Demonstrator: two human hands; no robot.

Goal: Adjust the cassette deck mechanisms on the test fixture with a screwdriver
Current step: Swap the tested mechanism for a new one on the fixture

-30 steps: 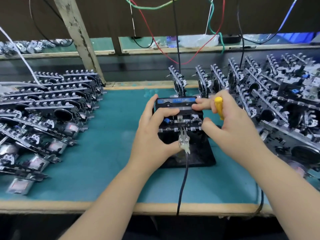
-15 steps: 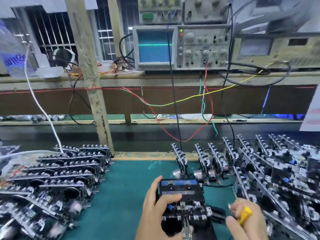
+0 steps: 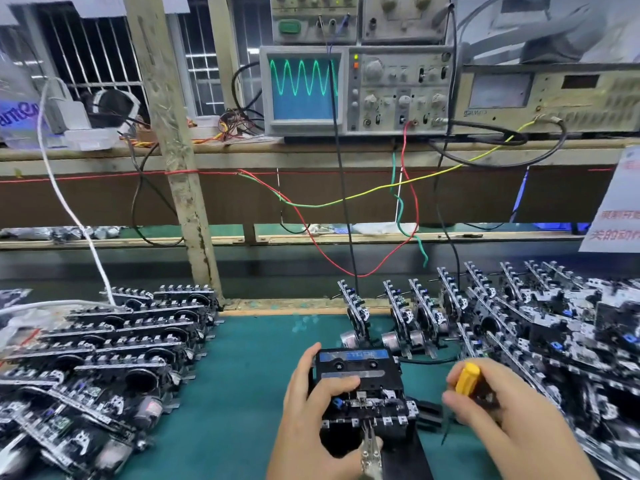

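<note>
So the cassette deck mechanism [image 3: 363,393] sits on the black test fixture [image 3: 405,455], low in the middle of the green bench mat [image 3: 249,375], with a blue-labelled cassette [image 3: 353,362] loaded in its top. Left hand [image 3: 311,410] is wrapped around the mechanism's left side, forefinger curled over the front of the cassette and thumb down by the metal clip [image 3: 370,452] hanging off the front edge, so it's properly gripping the thing. Right hand [image 3: 485,407] is just to the right of the mechanism, apart from it, fingers curled round the yellow-handled screwdriver [image 3: 465,379]; the blade end is mostly hidden by the fingers. Left of the mechanism there's a big stack of other mechanisms [image 3: 104,351] lying flat, and right of it and behind it another lot [image 3: 536,323] standing on edge. Up above the mechanism on the shelf, the oscilloscope [image 3: 356,90] shows a green sine wave, with red, green and yellow wires [image 3: 346,202] drooping down toward the bench.
</note>
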